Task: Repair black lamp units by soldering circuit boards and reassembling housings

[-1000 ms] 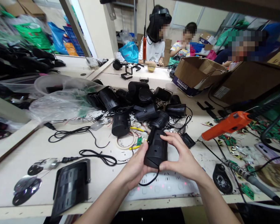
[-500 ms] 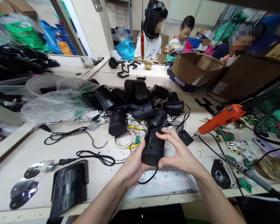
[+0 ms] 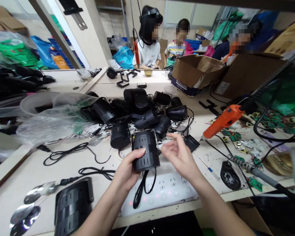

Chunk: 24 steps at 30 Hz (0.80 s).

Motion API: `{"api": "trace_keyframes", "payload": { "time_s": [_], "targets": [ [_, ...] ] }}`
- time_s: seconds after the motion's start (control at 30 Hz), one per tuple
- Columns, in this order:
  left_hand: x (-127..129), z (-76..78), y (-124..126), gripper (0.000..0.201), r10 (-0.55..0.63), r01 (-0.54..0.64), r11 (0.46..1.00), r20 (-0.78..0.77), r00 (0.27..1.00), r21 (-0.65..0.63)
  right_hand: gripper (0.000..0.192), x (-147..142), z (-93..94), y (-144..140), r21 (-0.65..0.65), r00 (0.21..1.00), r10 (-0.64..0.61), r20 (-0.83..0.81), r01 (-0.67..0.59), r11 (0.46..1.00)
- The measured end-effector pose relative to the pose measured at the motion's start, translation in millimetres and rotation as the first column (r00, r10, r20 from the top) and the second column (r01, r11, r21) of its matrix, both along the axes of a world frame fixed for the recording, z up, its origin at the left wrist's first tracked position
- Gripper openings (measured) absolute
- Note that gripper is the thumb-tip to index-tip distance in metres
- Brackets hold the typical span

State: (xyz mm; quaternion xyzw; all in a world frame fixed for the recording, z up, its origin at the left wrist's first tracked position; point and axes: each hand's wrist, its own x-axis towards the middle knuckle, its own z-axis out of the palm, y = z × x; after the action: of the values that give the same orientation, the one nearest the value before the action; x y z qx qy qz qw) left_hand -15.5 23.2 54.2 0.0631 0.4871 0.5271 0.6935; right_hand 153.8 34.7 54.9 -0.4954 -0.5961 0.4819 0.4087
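My left hand (image 3: 129,167) grips a black slotted cylindrical housing (image 3: 145,149) from its left side, thumb across the front. A thin metal bracket (image 3: 155,139) runs along the housing's right side, and a black cable (image 3: 144,188) hangs in a loop from its lower end. Close to the bracket on the right is my right hand (image 3: 179,157), index finger stretched out and the others partly bent; no object shows in it. Whether a fingertip touches the bracket I cannot tell. Just beyond lies a pile of similar black housings (image 3: 145,119).
Below the hands lies a white power strip (image 3: 162,193) with red lights. To the right are an orange electric screwdriver (image 3: 223,121), a small screwdriver (image 3: 208,167) and green circuit boards (image 3: 255,183). Another housing (image 3: 72,206) stands front left. Several people sit behind an open carton (image 3: 196,73).
The housing has been turned so its slotted side and bracket show, and its cable loop now hangs down. My right hand has come off it to the right. The camera view has shifted.
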Motion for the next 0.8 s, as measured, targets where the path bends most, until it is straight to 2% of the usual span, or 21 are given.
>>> {"api": "trace_keyframes", "payload": {
  "time_s": [0.07, 0.13, 0.37, 0.43, 0.47, 0.53, 0.6, 0.67, 0.8],
  "targets": [
    [1, -2.7, 2, 0.008, 0.003, -0.003, 1.000, -0.013, 1.000, 0.023, 0.066, -4, -8.6, -8, -0.155, 0.999, 0.052, -0.015, -0.054, 0.986],
    [3, -6.7, 4, 0.010, -0.007, 0.008, 0.999, -0.020, 1.000, 0.041, 0.072, -9, -13.8, -15, -0.217, 0.998, 0.060, -0.010, -0.061, 0.974],
    [14, -11.1, 10, 0.011, -0.044, 0.045, 0.998, -0.041, 0.998, 0.037, 0.071, -22, -21.2, -11, -0.314, 0.983, -0.037, -0.181, -0.022, 0.949],
    [12, -9.7, 11, 0.011, -0.035, 0.036, 0.999, -0.050, 0.998, 0.035, 0.072, -18, -25.1, -8, -0.321, 0.981, 0.013, -0.193, -0.076, 0.944],
    [9, -8.9, 12, 0.011, -0.027, 0.029, 0.999, -0.055, 0.998, 0.034, 0.066, -14, -27.1, -6, -0.307, 0.983, 0.062, -0.173, -0.114, 0.945],
    [2, -7.4, 12, 0.010, -0.007, 0.009, 0.999, -0.065, 0.998, 0.030, 0.040, -6, -31.1, -1, -0.149, 0.987, 0.163, 0.013, -0.159, 0.976],
    [-7, -6.0, 10, 0.011, 0.017, -0.015, 1.000, -0.078, 0.997, 0.017, 0.021, 1, -34.9, 5, 0.116, 0.943, 0.156, 0.294, -0.197, 0.974],
    [-14, -4.4, 7, 0.013, 0.042, -0.042, 0.999, -0.091, 0.995, 0.001, 0.025, 1, -38.9, 10, 0.299, 0.864, 0.113, 0.491, -0.289, 0.909],
    [-17, 3.0, -4, 0.016, 0.074, -0.075, 0.997, -0.099, 0.992, -0.004, 0.027, -13, -46.7, 18, 0.351, 0.654, 0.110, 0.748, -0.532, 0.771]
  ]
}}
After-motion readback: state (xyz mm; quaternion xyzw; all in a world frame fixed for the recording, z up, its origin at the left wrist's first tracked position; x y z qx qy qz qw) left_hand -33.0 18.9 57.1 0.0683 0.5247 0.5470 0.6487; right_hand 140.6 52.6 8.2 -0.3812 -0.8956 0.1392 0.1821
